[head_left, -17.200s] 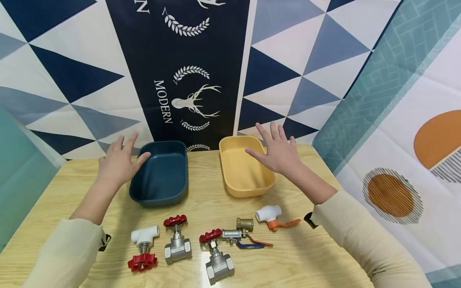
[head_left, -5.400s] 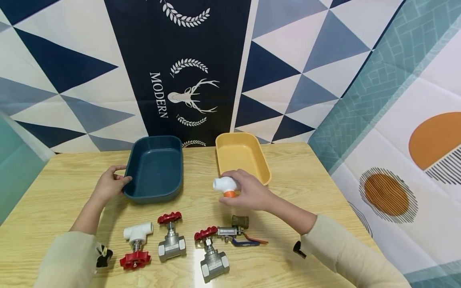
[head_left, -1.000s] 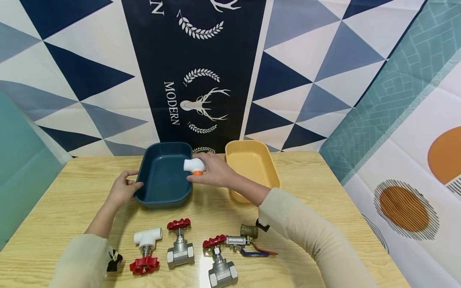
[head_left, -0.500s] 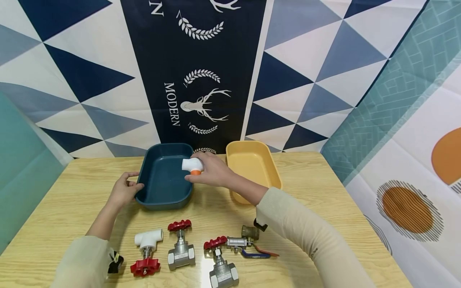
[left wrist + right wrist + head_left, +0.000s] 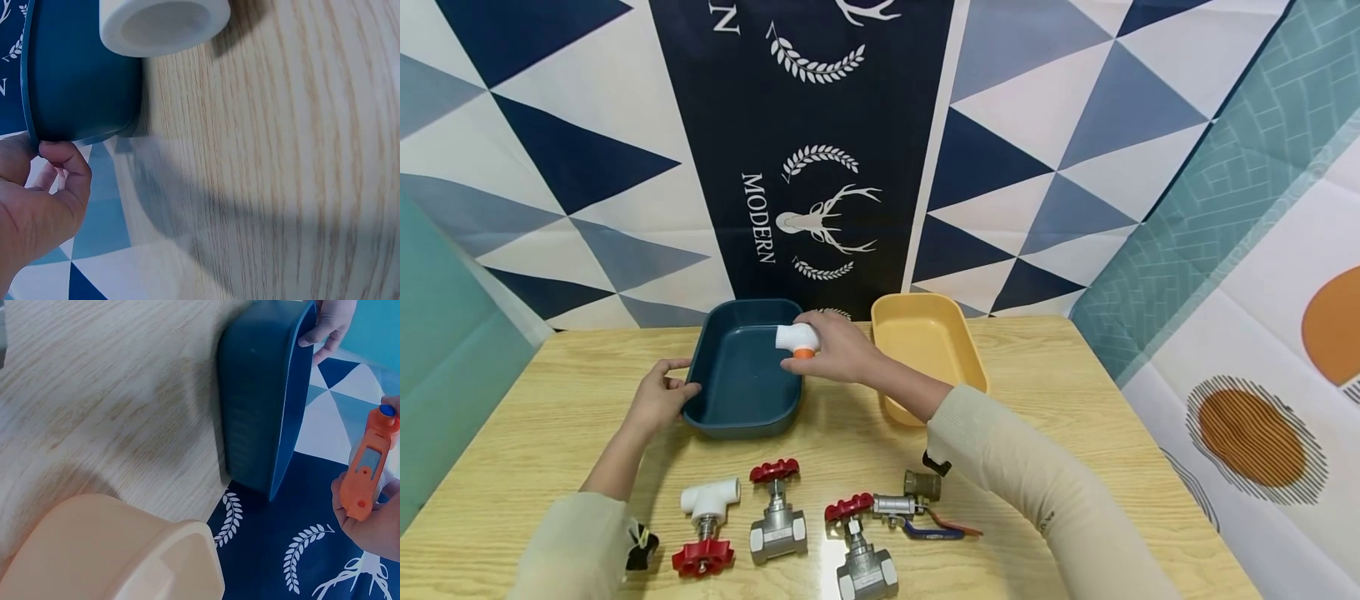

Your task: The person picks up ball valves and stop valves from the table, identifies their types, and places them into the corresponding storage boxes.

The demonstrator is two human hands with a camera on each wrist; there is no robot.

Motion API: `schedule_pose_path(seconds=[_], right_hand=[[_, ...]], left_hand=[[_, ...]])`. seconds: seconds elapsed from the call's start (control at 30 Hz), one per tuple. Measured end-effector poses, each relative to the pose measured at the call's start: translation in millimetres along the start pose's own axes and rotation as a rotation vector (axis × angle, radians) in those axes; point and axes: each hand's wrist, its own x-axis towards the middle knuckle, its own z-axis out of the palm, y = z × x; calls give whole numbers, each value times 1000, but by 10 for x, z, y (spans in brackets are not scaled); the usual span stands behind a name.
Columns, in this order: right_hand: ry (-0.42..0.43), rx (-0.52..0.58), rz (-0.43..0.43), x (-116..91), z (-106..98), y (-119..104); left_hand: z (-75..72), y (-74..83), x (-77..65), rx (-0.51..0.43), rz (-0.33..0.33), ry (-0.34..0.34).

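My left hand (image 5: 657, 402) pinches the near-left rim of the dark blue bin (image 5: 737, 379), thumb inside the wall; the left wrist view shows the thumb and bent finger at that rim (image 5: 30, 94). My right hand (image 5: 844, 352) grips a white plastic ball valve (image 5: 796, 337) with an orange lever, held up over the bin's right side. In the right wrist view the orange lever (image 5: 364, 481) faces the camera, with fingers wrapped around the valve body. The bin's visible floor holds nothing.
A yellow bin (image 5: 925, 337) stands to the right, partly behind my right forearm. In front lie a white valve with red handwheel (image 5: 706, 529), two steel gate valves (image 5: 777, 533) (image 5: 867, 571), a small steel ball valve (image 5: 895, 505) and a brass fitting (image 5: 922, 484).
The white ball valve, first lying at the right of the table, was picked up and carried left past the yellow bin to the blue one. My left hand took hold of the blue bin's rim.
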Motion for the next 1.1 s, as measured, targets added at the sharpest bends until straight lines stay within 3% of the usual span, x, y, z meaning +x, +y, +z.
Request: schedule_pose_path(seconds=[1.1], right_hand=[[-9, -12, 6, 150, 35, -49]], left_hand=[[0, -2, -1, -24, -11, -6]])
